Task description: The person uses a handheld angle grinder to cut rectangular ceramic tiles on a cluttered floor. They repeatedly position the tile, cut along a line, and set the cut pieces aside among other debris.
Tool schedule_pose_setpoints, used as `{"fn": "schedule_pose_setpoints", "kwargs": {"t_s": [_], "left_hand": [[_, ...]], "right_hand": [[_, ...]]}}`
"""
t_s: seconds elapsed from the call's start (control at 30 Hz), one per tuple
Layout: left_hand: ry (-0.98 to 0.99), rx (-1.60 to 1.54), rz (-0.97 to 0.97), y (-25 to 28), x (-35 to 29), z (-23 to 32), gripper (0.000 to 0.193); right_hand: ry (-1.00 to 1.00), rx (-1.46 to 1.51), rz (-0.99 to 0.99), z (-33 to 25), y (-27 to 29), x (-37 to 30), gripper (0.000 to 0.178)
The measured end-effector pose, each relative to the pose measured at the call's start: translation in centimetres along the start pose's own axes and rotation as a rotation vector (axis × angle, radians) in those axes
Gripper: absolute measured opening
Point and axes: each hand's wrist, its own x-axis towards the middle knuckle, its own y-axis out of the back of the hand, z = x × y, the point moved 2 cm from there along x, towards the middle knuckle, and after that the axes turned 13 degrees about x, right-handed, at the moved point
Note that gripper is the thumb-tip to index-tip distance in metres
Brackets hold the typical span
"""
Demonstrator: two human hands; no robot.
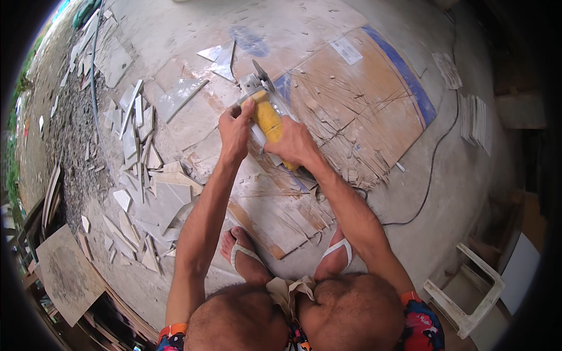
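Observation:
Both my hands are closed around a yellow angle grinder (267, 120) with a grey metal head, held over the scored cardboard. My left hand (235, 133) grips it near the head, its thumb lying on the yellow casing. Farther back, my right hand (294, 142) wraps the body from the right side. A dark cutting disc (261, 71) shows at the far end, tilted on edge. Whether the disc is turning I cannot tell. Beneath lies a dusty cardboard sheet (374, 79) with blue bands and many cut lines. Just beyond the disc lies a grey tile piece (223, 61).
Broken tile pieces (167, 202) are heaped to the left. A black cord (434, 175) curves over the floor at the right, near stacked tile strips (473, 120). At the lower right stands a white plastic stool (465, 298); a board (69, 275) lies lower left. My sandalled feet (249, 260) are close below.

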Motion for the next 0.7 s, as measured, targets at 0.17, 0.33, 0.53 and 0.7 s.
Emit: {"fn": "schedule_pose_setpoints", "kwargs": {"t_s": [0.17, 0.33, 0.53, 0.7], "left_hand": [[0.006, 0.045, 0.009, 0.2, 1.0, -0.1, 0.059], [-0.002, 0.077, 0.014, 0.2, 1.1, 0.0, 0.057], [0.008, 0.083, 0.012, 0.2, 0.9, 0.0, 0.055], [0.001, 0.074, 0.009, 0.0, 0.2, -0.5, 0.056]], "right_hand": [[-0.03, 0.019, -0.007, -0.1, -0.1, 0.8, 0.066], [-0.05, 0.019, -0.04, -0.6, 0.2, 0.7, 0.07], [-0.065, 0.035, -0.052, -1.0, 0.4, 0.3, 0.074], [-0.048, 0.032, -0.046, -0.3, 0.4, -0.4, 0.072]]}}
